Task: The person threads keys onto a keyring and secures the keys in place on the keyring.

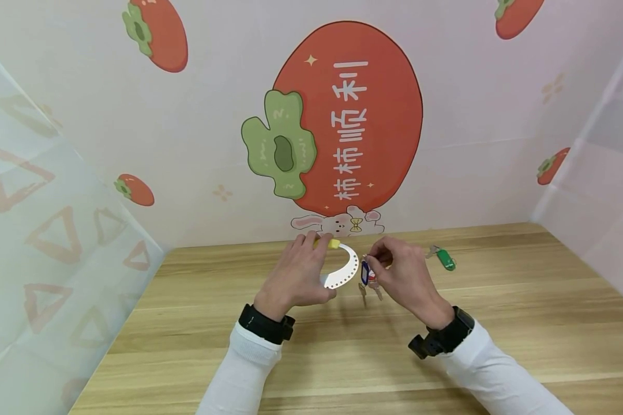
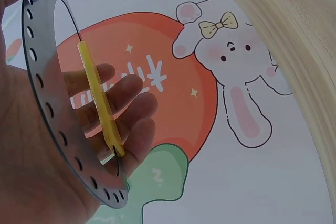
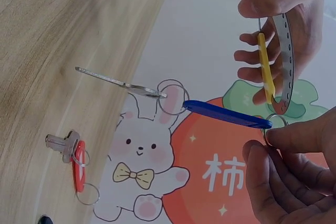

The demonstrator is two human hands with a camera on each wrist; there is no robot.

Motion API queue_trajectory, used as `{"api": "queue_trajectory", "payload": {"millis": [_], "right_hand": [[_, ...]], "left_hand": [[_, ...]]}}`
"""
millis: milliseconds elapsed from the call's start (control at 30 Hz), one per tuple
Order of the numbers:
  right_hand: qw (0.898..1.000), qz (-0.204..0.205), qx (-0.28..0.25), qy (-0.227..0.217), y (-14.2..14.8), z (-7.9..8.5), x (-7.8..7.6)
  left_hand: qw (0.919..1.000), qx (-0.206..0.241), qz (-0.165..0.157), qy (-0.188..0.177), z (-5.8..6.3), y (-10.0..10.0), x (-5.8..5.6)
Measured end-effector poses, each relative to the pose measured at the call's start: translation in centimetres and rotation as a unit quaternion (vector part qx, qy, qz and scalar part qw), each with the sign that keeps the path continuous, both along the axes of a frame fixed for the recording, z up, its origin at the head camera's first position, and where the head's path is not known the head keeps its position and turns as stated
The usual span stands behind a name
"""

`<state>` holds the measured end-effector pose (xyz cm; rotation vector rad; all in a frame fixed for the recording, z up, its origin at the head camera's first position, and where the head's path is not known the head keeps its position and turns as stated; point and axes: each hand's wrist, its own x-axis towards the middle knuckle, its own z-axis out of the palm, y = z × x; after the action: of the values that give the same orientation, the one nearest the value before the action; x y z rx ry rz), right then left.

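Observation:
My left hand (image 1: 300, 274) grips a crescent-shaped metal plate (image 2: 52, 114) with a row of small holes along its outer edge and a yellow handle (image 2: 100, 98) across its open side. Its thumb lies at one end of the plate, and the fingers curl behind the handle. Thumb and fingertips of my right hand (image 1: 401, 274) pinch the split ring of a blue key tag (image 3: 226, 114). From the tag's other end a silver key (image 3: 118, 82) dangles on its own ring. The blue tag hangs just right of the plate's curved edge, apart from it.
Behind the blue tag, a red key tag (image 3: 80, 166) with a key lies on the wooden table (image 1: 311, 363). Farther right lies a green key tag (image 1: 446, 259) with keys. A wall sheet printed with persimmons and a rabbit (image 3: 147, 150) rises along the table's back edge.

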<state>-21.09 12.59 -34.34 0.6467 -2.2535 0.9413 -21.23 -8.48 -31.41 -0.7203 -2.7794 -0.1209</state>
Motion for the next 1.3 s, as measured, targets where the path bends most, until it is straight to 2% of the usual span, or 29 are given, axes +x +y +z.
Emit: {"api": "queue_trajectory", "payload": {"millis": [333, 733, 1300], "right_hand": [[0.999, 0.014, -0.020, -0.028, -0.02, 0.04, 0.02], [0.991, 0.026, -0.054, -0.119, 0.14, 0.27, 0.25], [0.983, 0.033, -0.069, -0.167, 0.03, 0.45, 0.51]], "left_hand": [[1.0000, -0.008, -0.003, 0.004, 0.03, 0.01, 0.07], [0.9999, -0.012, -0.005, -0.004, 0.05, 0.09, 0.09], [0.9996, -0.026, -0.015, -0.001, 0.07, 0.12, 0.16]]}}
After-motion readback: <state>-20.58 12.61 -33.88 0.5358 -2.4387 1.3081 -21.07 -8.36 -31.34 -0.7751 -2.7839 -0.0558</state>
